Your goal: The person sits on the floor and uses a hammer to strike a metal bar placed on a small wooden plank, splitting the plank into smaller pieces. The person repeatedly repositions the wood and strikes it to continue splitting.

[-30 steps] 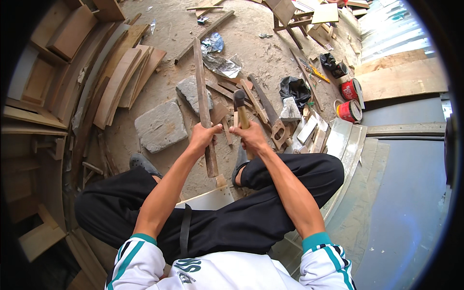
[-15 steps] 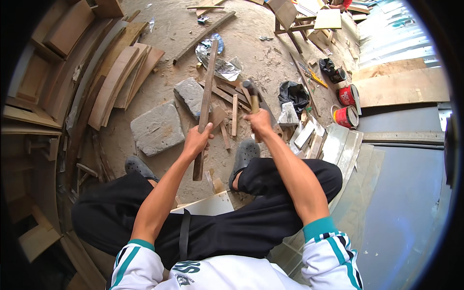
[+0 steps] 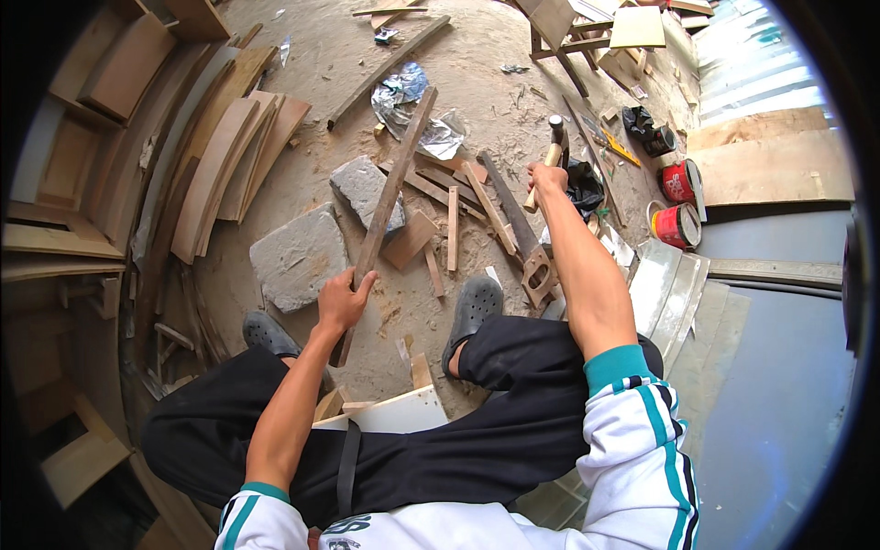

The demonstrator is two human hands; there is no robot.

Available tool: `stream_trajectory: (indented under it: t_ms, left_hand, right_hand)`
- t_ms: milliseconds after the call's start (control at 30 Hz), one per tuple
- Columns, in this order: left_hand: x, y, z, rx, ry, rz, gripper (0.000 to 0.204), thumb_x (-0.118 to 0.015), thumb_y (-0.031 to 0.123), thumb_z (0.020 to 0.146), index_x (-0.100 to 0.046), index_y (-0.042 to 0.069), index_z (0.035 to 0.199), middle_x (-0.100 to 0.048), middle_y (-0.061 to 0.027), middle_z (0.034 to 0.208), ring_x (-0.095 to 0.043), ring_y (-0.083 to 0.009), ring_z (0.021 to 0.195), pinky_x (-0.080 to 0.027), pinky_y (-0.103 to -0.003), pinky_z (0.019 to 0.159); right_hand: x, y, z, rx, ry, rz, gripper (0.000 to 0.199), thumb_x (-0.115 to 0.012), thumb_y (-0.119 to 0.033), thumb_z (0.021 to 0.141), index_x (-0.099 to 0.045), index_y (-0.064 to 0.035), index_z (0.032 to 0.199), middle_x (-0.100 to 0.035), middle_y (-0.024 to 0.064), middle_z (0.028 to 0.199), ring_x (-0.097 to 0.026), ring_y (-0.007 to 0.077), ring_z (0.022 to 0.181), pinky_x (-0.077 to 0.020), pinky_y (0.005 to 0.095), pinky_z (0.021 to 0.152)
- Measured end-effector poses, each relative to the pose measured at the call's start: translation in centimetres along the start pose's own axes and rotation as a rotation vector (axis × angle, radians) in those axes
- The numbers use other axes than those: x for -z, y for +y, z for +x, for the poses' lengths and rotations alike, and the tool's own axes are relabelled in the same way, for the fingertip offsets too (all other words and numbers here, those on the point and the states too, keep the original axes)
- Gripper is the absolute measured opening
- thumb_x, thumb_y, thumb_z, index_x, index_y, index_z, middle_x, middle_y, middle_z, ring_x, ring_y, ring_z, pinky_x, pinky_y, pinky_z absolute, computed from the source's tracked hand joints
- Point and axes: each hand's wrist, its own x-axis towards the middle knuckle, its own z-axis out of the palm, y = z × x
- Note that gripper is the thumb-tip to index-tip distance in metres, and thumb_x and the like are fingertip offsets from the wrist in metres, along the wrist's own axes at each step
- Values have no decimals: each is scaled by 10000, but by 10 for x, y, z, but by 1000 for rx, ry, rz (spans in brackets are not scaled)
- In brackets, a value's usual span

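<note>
My left hand [image 3: 341, 301] is closed round the lower part of a long, narrow wooden strip [image 3: 396, 179], which tilts up and away to the right. My right hand [image 3: 548, 179], off to the right and farther out, grips a hammer [image 3: 555, 130] by its pale wooden handle, head upward. Below that hand a handsaw [image 3: 513, 213] with a wooden handle lies on the ground. Two rough grey blocks [image 3: 299, 257] rest on the ground left of the strip, and a small square wood piece [image 3: 410, 240] lies just right of it.
Curved wooden boards [image 3: 215, 179] and cabinet frames line the left side. Wood offcuts [image 3: 453, 227] and crumpled foil [image 3: 440, 137] litter the ground ahead. Red paint cans [image 3: 676, 225], a black plastic bag [image 3: 584, 188] and sheet panels [image 3: 761, 367] are on the right. A white-faced board [image 3: 403, 412] lies between my legs.
My right hand has moved right with the hammer, uncovering the handsaw. My left hand has shifted left and nearer, and the strip now leans more to the right.
</note>
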Motion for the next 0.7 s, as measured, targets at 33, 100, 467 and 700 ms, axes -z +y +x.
stream_trajectory:
  t_ms: [33, 100, 467, 700]
  left_hand:
    - [-5, -4, -2, -23, 34, -24, 464, -578, 512, 940, -680, 79, 1073, -660, -185, 699, -653, -386, 674, -484, -475, 636]
    - [-16, -9, -4, -62, 66, -91, 432, -575, 462, 958, -622, 89, 1171, -671, -171, 714, -656, -384, 678, -488, -474, 643]
    - [-20, -15, 17, -59, -48, -327, 376, -535, 318, 1013, -491, 48, 1271, -589, -15, 752, -535, -149, 613, -469, -332, 597]
    - [8, 4, 16, -48, -53, -353, 396, -613, 399, 960, -592, 20, 1070, -617, -104, 732, -591, -207, 668, -470, -369, 641]
  right_hand:
    - [-1, 1, -5, -25, 24, 1, 145, -745, -36, 766, -634, 56, 750, -617, 110, 640, -545, 182, 452, -457, 326, 402]
    - [2, 10, -9, -57, 65, 20, 143, -733, -47, 763, -635, 46, 717, -608, 102, 616, -545, 178, 444, -458, 318, 399]
    - [64, 88, -52, 326, -191, -723, 527, -777, -410, 744, -685, 96, 857, -707, 214, 806, -704, 329, 724, -557, 419, 669]
    - [115, -54, -142, 700, -602, -1230, 711, -586, -730, 832, -718, -43, 958, -709, 212, 904, -687, 377, 862, -524, 453, 745]
